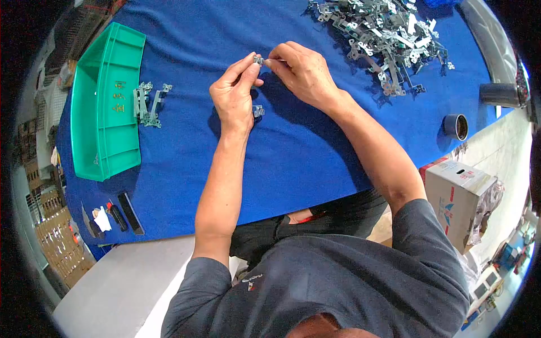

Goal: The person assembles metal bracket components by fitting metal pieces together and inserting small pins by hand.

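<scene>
My left hand [235, 93] pinches a metal bracket between thumb and fingers; one end of the bracket [258, 59] shows at the fingertips. My right hand [301, 73] is closed at the other side of that bracket, its thumb and index finger pressed together close to it. Whatever the right fingertips grip is too small to make out. Part of another metal piece [258, 111] lies on the blue cloth [293, 163], just right of my left wrist.
Many metal brackets [389, 39] are heaped at the upper right. A few more [150, 106] lie beside a green bin [107, 101] at left. A dark cup [455, 127] stands at the right edge. Near the lower-left edge are a black bar [131, 213] and small tools.
</scene>
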{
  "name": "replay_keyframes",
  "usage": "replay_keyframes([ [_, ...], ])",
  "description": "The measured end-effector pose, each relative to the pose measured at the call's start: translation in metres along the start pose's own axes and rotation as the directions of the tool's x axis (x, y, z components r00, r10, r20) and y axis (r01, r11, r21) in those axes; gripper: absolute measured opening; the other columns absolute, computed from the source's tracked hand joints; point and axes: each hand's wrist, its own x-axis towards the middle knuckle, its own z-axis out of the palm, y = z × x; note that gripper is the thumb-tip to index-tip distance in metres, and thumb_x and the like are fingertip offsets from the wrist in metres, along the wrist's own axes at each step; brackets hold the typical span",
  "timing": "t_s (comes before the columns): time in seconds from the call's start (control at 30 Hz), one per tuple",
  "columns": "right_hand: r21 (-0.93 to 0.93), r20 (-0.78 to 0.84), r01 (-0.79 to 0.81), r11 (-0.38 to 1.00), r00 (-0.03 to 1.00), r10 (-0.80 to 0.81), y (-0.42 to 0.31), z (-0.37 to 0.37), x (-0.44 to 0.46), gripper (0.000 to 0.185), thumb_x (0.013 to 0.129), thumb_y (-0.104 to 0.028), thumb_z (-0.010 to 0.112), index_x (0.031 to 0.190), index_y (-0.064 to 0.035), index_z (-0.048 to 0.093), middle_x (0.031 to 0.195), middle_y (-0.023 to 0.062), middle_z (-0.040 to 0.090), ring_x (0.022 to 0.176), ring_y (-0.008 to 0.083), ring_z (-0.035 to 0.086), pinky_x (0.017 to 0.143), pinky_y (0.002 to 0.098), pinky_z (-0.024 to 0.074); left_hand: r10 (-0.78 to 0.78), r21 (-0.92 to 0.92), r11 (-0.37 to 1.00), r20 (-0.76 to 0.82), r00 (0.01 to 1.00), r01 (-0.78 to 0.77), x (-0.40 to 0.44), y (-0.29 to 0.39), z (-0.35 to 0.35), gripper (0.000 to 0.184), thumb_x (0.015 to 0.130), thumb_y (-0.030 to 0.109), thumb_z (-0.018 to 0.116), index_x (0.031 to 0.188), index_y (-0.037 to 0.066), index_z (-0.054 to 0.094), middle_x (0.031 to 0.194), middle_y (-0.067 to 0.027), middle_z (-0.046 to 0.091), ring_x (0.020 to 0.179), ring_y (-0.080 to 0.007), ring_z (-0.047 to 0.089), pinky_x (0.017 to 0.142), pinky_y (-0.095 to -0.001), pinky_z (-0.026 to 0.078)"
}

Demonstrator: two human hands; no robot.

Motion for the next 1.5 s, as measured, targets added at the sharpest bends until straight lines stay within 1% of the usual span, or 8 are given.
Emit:
replay_keyframes([
  [0.43, 0.003, 0.020, 0.003, 1.000, 1.000, -0.003, 0.0003, 0.0008, 0.0008, 0.018, 0.090, -0.023, 0.064, 0.096, -0.0062, 0.063, 0.086, 0.0139, 0.065, 0.078, 0.0363, 0.065, 0.065, 0.0467, 0.0520, 0.014, -0.018, 1.000, 0.014, 1.000, -0.014, 0.0000, -0.0018, -0.0009, 0.020, 0.089, 0.000, 0.069, 0.109, -0.001, 0.073, 0.104, -0.0106, 0.072, 0.086, -0.0125, 0.068, 0.066, -0.0238, 0.057],
  [0.7, 0.025, -0.036, 0.020, 0.999, 0.999, -0.019, 0.0007, 0.0022, -0.0002, 0.020, 0.092, -0.025, 0.064, 0.086, -0.0056, 0.064, 0.082, 0.0138, 0.065, 0.074, 0.0365, 0.065, 0.062, 0.0476, 0.0521, 0.000, 0.024, 1.000, -0.004, 1.000, 0.000, -0.0005, 0.0011, 0.0011, 0.020, 0.089, -0.002, 0.068, 0.109, -0.001, 0.072, 0.106, -0.0112, 0.072, 0.087, -0.0128, 0.068, 0.067, -0.0232, 0.057],
  [0.77, -0.003, -0.055, 0.046, 0.999, 0.997, -0.046, 0.0022, 0.0036, 0.0002, 0.016, 0.090, -0.018, 0.067, 0.086, -0.0028, 0.064, 0.077, 0.0144, 0.062, 0.069, 0.0342, 0.063, 0.060, 0.0424, 0.0491, -0.009, 0.010, 1.000, 0.000, 1.000, 0.009, -0.0003, 0.0014, 0.0016, 0.020, 0.089, -0.002, 0.068, 0.109, -0.001, 0.072, 0.106, -0.0112, 0.072, 0.088, -0.0129, 0.068, 0.067, -0.0229, 0.057],
  [0.83, -0.026, -0.014, 0.019, 0.999, 1.000, -0.019, 0.0027, 0.0032, 0.0004, 0.025, 0.093, -0.028, 0.062, 0.083, -0.0050, 0.062, 0.079, 0.0145, 0.064, 0.071, 0.0375, 0.065, 0.060, 0.0488, 0.0513, -0.001, 0.046, 0.999, -0.005, 1.000, 0.001, -0.0012, 0.0007, 0.0017, 0.023, 0.090, -0.001, 0.068, 0.112, -0.005, 0.070, 0.108, -0.0144, 0.072, 0.089, -0.0144, 0.069, 0.068, -0.0224, 0.057],
  [0.97, -0.038, 0.001, -0.003, 0.999, 1.000, 0.003, 0.0019, 0.0029, 0.0003, 0.027, 0.094, -0.029, 0.061, 0.083, -0.0048, 0.061, 0.079, 0.0148, 0.064, 0.072, 0.0377, 0.065, 0.061, 0.0496, 0.0511, 0.022, 0.091, 0.996, -0.007, 1.000, -0.022, -0.0017, 0.0019, 0.0022, 0.022, 0.090, 0.000, 0.068, 0.112, -0.005, 0.070, 0.108, -0.0140, 0.072, 0.087, -0.0141, 0.068, 0.068, -0.0226, 0.056],
  [1.1, -0.017, -0.018, -0.019, 1.000, 1.000, 0.019, -0.0023, 0.0008, 0.0000, 0.021, 0.091, -0.023, 0.066, 0.087, -0.0029, 0.064, 0.079, 0.0137, 0.064, 0.071, 0.0344, 0.064, 0.061, 0.0437, 0.0497, 0.032, 0.068, 0.997, -0.011, 0.999, -0.032, -0.0009, 0.0006, 0.0013, 0.023, 0.090, 0.000, 0.068, 0.112, -0.005, 0.070, 0.107, -0.0137, 0.072, 0.086, -0.0138, 0.068, 0.068, -0.0222, 0.056],
  [1.43, -0.006, -0.038, -0.009, 1.000, 0.999, 0.009, -0.0060, -0.0034, 0.0000, 0.018, 0.089, -0.022, 0.068, 0.089, -0.0045, 0.065, 0.080, 0.0124, 0.064, 0.072, 0.0316, 0.065, 0.060, 0.0417, 0.0506, 0.030, 0.069, 0.997, -0.012, 0.999, -0.029, -0.0023, 0.0022, 0.0018, 0.024, 0.091, 0.000, 0.067, 0.113, -0.007, 0.068, 0.107, -0.0144, 0.072, 0.086, -0.0137, 0.068, 0.067, -0.0218, 0.056],
  [1.5, -0.028, -0.051, -0.011, 1.000, 0.999, 0.009, -0.0054, -0.0011, -0.0002, 0.017, 0.089, -0.021, 0.069, 0.089, -0.0049, 0.065, 0.080, 0.0118, 0.064, 0.070, 0.0316, 0.065, 0.059, 0.0422, 0.0505, 0.015, 0.055, 0.998, -0.030, 0.999, -0.014, -0.0023, 0.0033, 0.0021, 0.021, 0.090, 0.000, 0.068, 0.110, -0.003, 0.071, 0.104, -0.0110, 0.072, 0.083, -0.0118, 0.067, 0.065, -0.0225, 0.056],
])
